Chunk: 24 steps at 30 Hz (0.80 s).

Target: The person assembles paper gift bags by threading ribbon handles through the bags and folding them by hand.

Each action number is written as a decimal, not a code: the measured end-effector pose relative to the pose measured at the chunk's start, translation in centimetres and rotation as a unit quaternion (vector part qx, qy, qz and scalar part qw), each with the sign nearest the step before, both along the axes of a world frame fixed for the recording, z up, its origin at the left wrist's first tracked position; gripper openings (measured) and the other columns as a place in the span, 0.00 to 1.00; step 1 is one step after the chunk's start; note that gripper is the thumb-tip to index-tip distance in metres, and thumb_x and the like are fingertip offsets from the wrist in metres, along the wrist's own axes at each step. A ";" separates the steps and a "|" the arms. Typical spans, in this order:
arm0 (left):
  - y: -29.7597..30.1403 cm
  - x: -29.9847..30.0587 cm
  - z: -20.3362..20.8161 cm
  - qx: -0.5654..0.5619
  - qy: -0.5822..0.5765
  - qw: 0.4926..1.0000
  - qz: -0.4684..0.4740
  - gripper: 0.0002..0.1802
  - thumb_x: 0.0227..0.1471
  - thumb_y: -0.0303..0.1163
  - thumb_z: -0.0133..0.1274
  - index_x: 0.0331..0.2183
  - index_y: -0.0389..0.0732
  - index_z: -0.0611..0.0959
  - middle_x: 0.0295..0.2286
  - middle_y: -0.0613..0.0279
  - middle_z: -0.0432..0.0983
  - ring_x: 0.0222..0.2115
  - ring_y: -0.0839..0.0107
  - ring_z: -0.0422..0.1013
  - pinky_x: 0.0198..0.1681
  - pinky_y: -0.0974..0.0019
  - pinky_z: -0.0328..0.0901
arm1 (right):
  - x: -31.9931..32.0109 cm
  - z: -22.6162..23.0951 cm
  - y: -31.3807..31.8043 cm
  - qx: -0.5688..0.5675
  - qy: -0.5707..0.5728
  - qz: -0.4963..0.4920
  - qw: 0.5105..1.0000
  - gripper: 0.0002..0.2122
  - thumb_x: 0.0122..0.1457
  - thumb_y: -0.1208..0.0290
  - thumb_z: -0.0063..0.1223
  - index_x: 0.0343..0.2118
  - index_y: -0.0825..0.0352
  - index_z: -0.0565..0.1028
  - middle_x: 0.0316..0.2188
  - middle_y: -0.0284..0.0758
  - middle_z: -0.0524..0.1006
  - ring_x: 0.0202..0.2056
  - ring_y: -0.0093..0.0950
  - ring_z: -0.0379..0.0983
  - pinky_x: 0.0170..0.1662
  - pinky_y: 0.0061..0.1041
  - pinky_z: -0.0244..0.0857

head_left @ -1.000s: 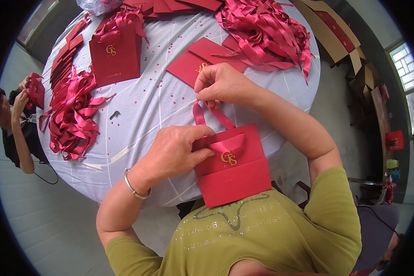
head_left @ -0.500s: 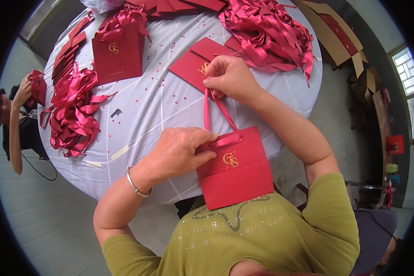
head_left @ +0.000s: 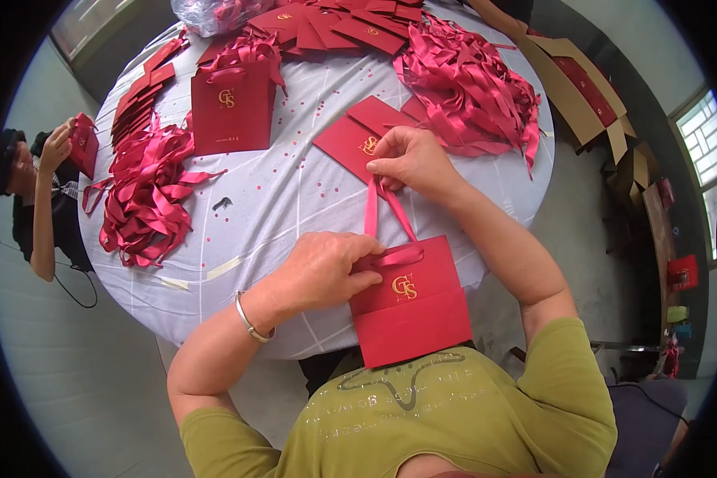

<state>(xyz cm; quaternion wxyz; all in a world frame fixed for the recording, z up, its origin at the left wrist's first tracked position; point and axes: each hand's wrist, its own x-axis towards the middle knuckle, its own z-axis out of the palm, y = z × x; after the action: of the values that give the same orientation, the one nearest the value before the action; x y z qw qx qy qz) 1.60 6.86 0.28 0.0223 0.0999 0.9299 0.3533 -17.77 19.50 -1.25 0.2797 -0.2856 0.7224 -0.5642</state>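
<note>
A red paper gift bag [head_left: 411, 328] with gold lettering lies flat against my chest and the table edge. My left hand [head_left: 327, 267] pinches the bag's top left corner, thumb in front, beside a short ribbon stretch across its face. My right hand [head_left: 417, 162] holds the pink-red ribbon [head_left: 401, 215] pinched between thumb and fingers, pulled up from the bag in two strands. Behind that hand are flat red bags [head_left: 345, 147] on the table. Fingertips of my left hand are partly hidden behind the bag.
Ribbon heaps [head_left: 470, 88] lie at the far right and on the left. A filled red bag [head_left: 231, 115] stands upright beyond my left hand. Folded bags [head_left: 311, 30] cover the far edge. A co-worker [head_left: 44, 187] sits at left holding a red bag. An open carton [head_left: 562, 99] stands at right.
The view has shifted, so the table's things appear slightly lower and further right. Both hands keep their grips on the bag and ribbon; the two ribbon strands stay drawn up.
</note>
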 end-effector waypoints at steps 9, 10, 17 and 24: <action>0.0 0.1 -0.1 -0.022 0.015 1.000 -0.008 0.17 0.45 0.36 0.62 0.39 0.42 0.82 0.28 0.55 0.81 0.31 0.56 0.77 0.33 0.56 0.69 | -0.1 -0.8 -0.1 -0.009 0.001 -0.021 1.000 0.07 0.55 0.75 0.63 0.32 0.68 0.75 0.24 0.33 0.79 0.21 0.18 0.75 0.23 0.16 0.70; 0.0 0.1 0.0 -0.021 0.015 1.000 -0.011 0.17 0.45 0.36 0.62 0.39 0.42 0.82 0.28 0.55 0.81 0.31 0.56 0.77 0.33 0.56 0.69 | -0.1 -0.9 0.0 -0.013 -0.001 -0.025 1.000 0.07 0.55 0.75 0.63 0.32 0.68 0.75 0.24 0.33 0.79 0.21 0.18 0.75 0.23 0.17 0.70; 0.0 -0.4 -0.1 0.027 -0.030 0.999 0.027 0.16 0.45 0.35 0.63 0.39 0.43 0.83 0.29 0.55 0.81 0.32 0.58 0.78 0.34 0.60 0.70 | 0.8 2.4 1.5 0.024 0.044 -0.033 0.998 0.10 0.59 0.67 0.59 0.36 0.69 0.76 0.27 0.32 0.79 0.23 0.17 0.76 0.22 0.16 0.66; -3.1 -1.2 -1.3 0.269 -0.070 0.947 0.164 0.13 0.49 0.23 0.63 0.39 0.34 0.82 0.25 0.71 0.78 0.25 0.87 0.69 0.27 0.79 0.65 | 0.8 3.4 7.3 -0.011 0.047 -0.024 0.999 0.15 0.65 0.61 0.51 0.43 0.69 0.76 0.36 0.34 0.79 0.29 0.17 0.75 0.29 0.14 0.65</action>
<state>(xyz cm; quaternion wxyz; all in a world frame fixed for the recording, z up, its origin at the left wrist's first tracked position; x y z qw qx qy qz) 0.40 3.73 -1.06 0.0013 -0.0761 0.7999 0.5953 -16.98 26.78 2.12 0.2287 -0.2976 0.7351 -0.5645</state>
